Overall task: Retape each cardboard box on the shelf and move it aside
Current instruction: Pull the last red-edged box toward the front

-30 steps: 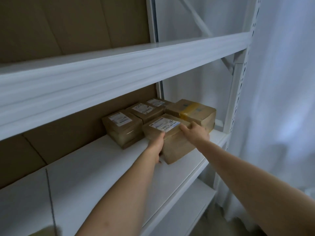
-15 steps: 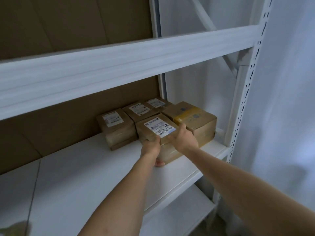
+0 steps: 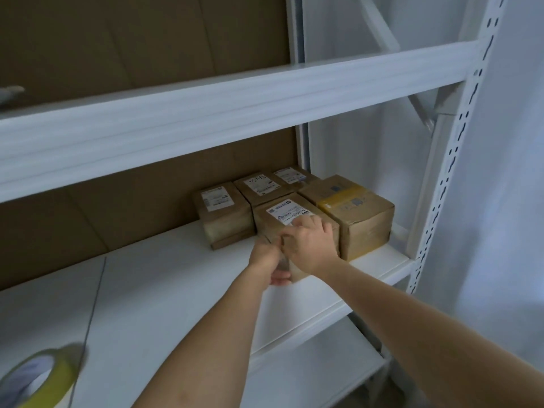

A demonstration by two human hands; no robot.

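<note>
Reaching forward, both arms meet at the front box (image 3: 275, 228). The left hand (image 3: 266, 257) grips its near-left corner, thumb underneath. The right hand (image 3: 312, 245) curls over its top, a corner toward the shelf's (image 3: 176, 290) front edge.

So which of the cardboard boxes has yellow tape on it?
The big box at the right end of the shelf; the other four carry white labels.

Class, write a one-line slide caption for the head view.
Both hands grip the front cardboard box on the white shelf.
</note>
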